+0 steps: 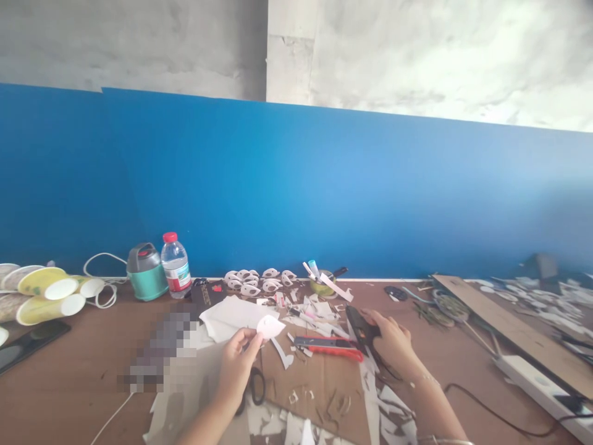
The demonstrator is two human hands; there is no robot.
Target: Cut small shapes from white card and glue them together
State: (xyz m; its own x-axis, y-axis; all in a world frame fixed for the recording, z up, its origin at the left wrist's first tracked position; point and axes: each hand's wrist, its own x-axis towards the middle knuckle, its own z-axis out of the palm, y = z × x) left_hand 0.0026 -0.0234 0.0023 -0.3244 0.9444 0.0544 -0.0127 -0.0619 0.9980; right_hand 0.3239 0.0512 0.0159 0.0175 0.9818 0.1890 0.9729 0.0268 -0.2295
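Note:
Between the thumb and fingers of my left hand is a small white leaf-shaped paper piece, held above the work area. My right hand is closed around a dark object; its kind I cannot make out, since the fingers cover part of it. A red utility knife lies between the hands on scraps. Black scissor handles show beside my left wrist, the blades hidden. Underneath is a brown cardboard sheet strewn with white paper offcuts. Several white drop-shaped pieces with holes sit at the back.
A water bottle and a teal-grey container stand back left, near stacked paper cups and a dark phone. A holder with pens is behind. At right lie a long board and a white power strip.

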